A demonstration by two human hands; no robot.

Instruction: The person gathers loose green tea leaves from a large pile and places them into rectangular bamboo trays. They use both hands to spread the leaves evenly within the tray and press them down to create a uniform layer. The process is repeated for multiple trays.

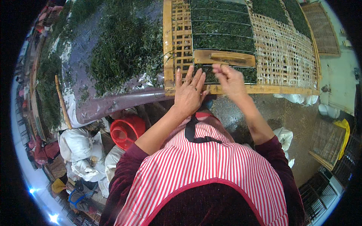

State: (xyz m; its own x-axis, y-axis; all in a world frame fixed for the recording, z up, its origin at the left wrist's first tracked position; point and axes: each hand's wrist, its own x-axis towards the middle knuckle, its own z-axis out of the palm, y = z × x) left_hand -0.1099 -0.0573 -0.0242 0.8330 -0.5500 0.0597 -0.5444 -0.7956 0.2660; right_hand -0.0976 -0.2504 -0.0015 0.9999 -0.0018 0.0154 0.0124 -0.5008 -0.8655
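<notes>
My left hand (190,91) lies flat with fingers apart over the near left corner of a thin metal grid mould (193,39). Dark green chopped plant matter (223,42) fills the mould's long strips. Blurred and half curled, my right hand (230,79) hovers at or just above the nearest strip; whether its fingers pinch anything cannot be seen. Across the mould, just beyond both hands, rests a wooden float (224,58) with a raised handle. Under the mould is a woven bamboo rack (285,53) with a yellowish wooden border (271,89).
Left of the rack, loose chopped greens (121,50) heap on purple plastic sheeting (113,104), by a wooden stick (62,101). Below stand a red plastic bucket (135,127) and white sacks (77,144). More flat green sheets (270,11) cover the rack's far right. Another rack (325,141) leans at right.
</notes>
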